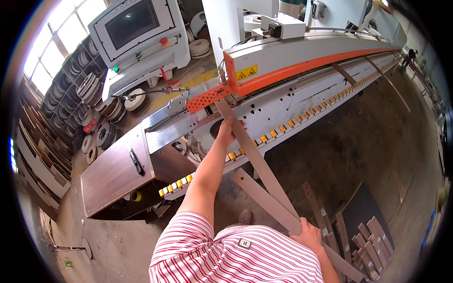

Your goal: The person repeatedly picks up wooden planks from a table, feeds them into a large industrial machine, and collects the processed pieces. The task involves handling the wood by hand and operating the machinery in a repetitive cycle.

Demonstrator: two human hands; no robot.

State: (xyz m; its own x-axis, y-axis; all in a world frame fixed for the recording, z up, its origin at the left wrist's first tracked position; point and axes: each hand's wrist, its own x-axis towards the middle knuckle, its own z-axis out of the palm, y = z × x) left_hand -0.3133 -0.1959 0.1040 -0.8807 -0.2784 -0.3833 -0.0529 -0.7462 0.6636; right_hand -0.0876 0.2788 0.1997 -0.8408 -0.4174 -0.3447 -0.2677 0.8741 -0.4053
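A long narrow brown board (255, 160) slants from the machine's perforated orange plate (207, 98) down toward my right side. My left hand (226, 132) is closed around its edge close to the far end, which lies at the plate. My right hand (307, 235) is closed at the near end, around a second brown strip (268, 206) that has a small dark hole in its upper end. The two strips meet at my right hand. Whether its fingers also pinch the first board's end is hard to make out.
The long grey machine (292, 104) has an orange rail and a row of yellow rollers (273, 134). A control panel (134, 23) stands at upper left, beside rolls of edging tape (89, 87). A black knife (136, 162) lies on a brown cabinet (115, 177). Stacked strips (373, 245) stand lower right.
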